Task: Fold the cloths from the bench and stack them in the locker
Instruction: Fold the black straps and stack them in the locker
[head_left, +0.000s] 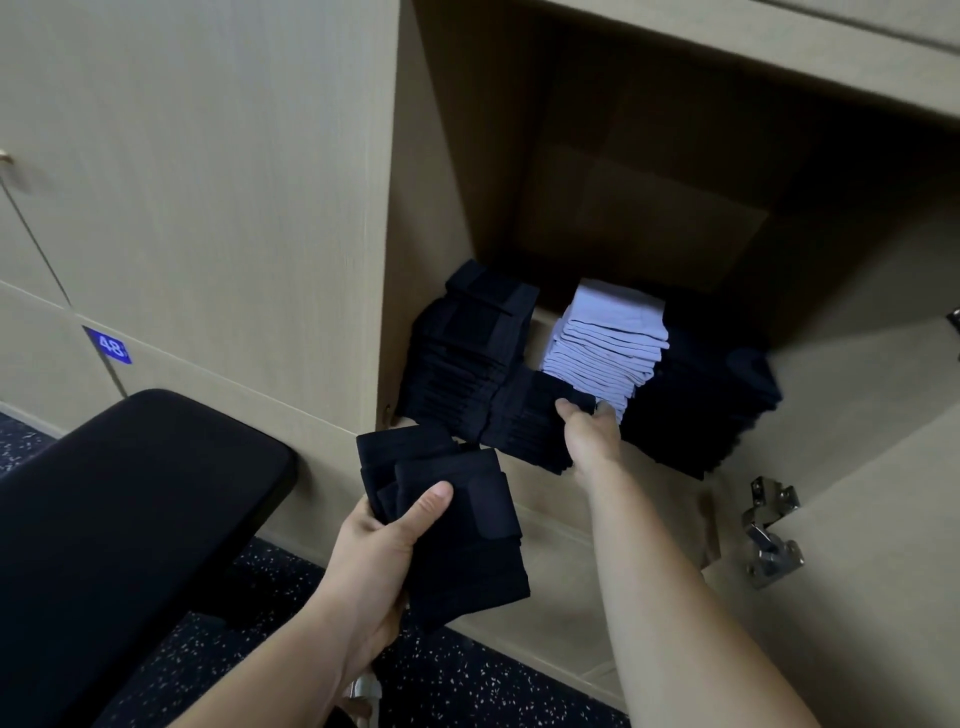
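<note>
Left hand (384, 535) grips folded dark cloths (467, 530) just outside the locker (467, 182) front edge. Right hand (589, 434) is inside, pinching the top cloth (540, 395) of the front stack (524, 441). White stack (608, 343) sits just behind.

Locker shelf (550, 501), pale wood, open at the front; four stacks of folded cloths directly on it. Left dark stack (467, 353): beyond and left of the right hand (592, 434), against the side wall; front dark stack (524, 423): at that hand's fingers, top edge gripped, touching the left one; pale stack (608, 340): just beyond the fingertips, further in; right dark stack (701, 410): right of the hand, beside the pale one. Bench (130, 514): black padded top, left of the left hand (374, 545) and the folded dark cloths (467, 530) it holds. Speckled floor (249, 642): below both forearms, under bench and locker.
</note>
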